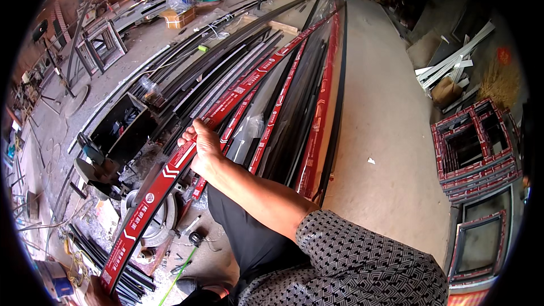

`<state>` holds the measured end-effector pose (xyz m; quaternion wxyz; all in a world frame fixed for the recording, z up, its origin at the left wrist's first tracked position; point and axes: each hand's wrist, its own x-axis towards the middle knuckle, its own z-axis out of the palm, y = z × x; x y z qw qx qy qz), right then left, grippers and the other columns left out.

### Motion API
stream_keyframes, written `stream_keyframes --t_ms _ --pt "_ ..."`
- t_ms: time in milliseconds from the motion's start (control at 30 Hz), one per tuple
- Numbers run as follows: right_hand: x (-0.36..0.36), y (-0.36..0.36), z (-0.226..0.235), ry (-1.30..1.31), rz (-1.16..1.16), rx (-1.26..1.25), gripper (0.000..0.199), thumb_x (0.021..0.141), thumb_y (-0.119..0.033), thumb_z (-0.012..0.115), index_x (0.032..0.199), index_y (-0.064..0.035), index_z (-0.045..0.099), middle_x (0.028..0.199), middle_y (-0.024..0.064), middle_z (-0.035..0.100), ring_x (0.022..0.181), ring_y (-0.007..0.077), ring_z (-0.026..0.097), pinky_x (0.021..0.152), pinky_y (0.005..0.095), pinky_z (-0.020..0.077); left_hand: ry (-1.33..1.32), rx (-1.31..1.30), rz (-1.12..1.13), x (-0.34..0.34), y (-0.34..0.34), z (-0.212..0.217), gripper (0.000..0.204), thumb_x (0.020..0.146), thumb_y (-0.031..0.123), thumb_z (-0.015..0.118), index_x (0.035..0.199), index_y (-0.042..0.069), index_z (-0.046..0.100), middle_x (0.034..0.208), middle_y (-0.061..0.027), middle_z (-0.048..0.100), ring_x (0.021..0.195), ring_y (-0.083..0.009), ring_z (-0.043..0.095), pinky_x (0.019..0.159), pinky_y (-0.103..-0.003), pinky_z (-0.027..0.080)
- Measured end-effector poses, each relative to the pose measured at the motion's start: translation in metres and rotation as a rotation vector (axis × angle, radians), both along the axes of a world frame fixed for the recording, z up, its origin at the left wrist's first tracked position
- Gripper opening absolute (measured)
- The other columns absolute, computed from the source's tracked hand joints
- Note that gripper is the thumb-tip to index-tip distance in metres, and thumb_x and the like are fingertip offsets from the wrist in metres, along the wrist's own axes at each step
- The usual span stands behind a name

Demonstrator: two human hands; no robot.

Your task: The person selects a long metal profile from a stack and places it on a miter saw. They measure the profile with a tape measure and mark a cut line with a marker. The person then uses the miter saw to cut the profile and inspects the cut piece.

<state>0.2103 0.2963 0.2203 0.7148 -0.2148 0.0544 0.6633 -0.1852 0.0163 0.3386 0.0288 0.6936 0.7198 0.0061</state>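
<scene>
A long profile bar covered with red printed protective film [148,199] runs from the lower left corner up toward the far pile. Around its middle, my right hand [204,146] is closed, with the thumb side uppermost. At the lower left rim, partly cut off and dark, my left hand [97,293] is at the near end of the same bar; its fingers seem wrapped round it. Beneath the bar sits a round metal machine base [161,221]. A black tape measure [195,238] lies on the floor close to my leg.
Dark and red-filmed profiles [320,119] lie in a long pile ahead. A black open box [127,124] with small pieces stands left of it. Red-and-black frames [473,147] are stacked on the right, near white strips [459,56]. Short dark bars [107,260] lie at lower left.
</scene>
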Motion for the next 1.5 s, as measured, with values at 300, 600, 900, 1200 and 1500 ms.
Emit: stream_keyframes --t_ms 300,600,900,1200,1500 --pt "0.01 0.001 0.003 -0.003 0.052 -0.001 0.017 0.099 -0.018 0.065 0.087 -0.009 0.057 0.074 0.0025 0.058 0.063 0.0161 0.059 0.059 0.0339 0.0542 0.252 0.006 -0.017 0.017 0.0 0.043 0.018 0.094 0.019 0.064 0.1 0.003 0.068 0.092 -0.0167 0.07 0.09 -0.0366 0.07 0.082 -0.048 0.055" --pt "0.087 0.058 -0.024 -0.099 0.061 0.164 0.018 0.098 -0.022 0.065 0.088 -0.0072 0.06 0.071 0.0094 0.066 0.065 0.0227 0.064 0.062 0.0395 0.0561 0.247 0.008 0.083 -0.054 -0.054 0.009 0.019 0.091 0.017 0.065 0.103 0.003 0.068 0.094 -0.0181 0.07 0.088 -0.0356 0.069 0.078 -0.048 0.056" --pt "0.118 0.074 -0.117 -0.228 -0.108 -0.237 0.014 0.097 -0.01 0.068 0.092 -0.0041 0.057 0.075 0.0093 0.061 0.06 0.0226 0.061 0.052 0.0394 0.0546 0.177 0.018 0.122 -0.085 -0.078 -0.076 0.016 0.088 0.014 0.065 0.1 0.004 0.067 0.092 -0.0178 0.069 0.086 -0.036 0.069 0.077 -0.049 0.056" --pt "0.07 0.113 -0.005 -0.5 0.001 -0.124 0.026 0.1 -0.021 0.063 0.076 -0.012 0.056 0.066 0.0007 0.059 0.061 0.0169 0.06 0.066 0.0363 0.0549 0.173 0.03 0.118 -0.11 -0.092 -0.134 0.013 0.086 0.012 0.065 0.097 0.005 0.065 0.089 -0.0175 0.067 0.085 -0.0364 0.068 0.075 -0.05 0.056" --pt "0.105 0.115 -0.175 -0.344 -0.046 -0.26 0.017 0.095 -0.012 0.07 0.084 -0.0065 0.058 0.072 0.0044 0.058 0.06 0.0187 0.057 0.055 0.0363 0.0537 0.207 -0.005 0.159 -0.127 -0.105 -0.173 0.011 0.084 0.009 0.065 0.094 0.005 0.064 0.087 -0.0172 0.066 0.083 -0.0367 0.067 0.074 -0.05 0.056"
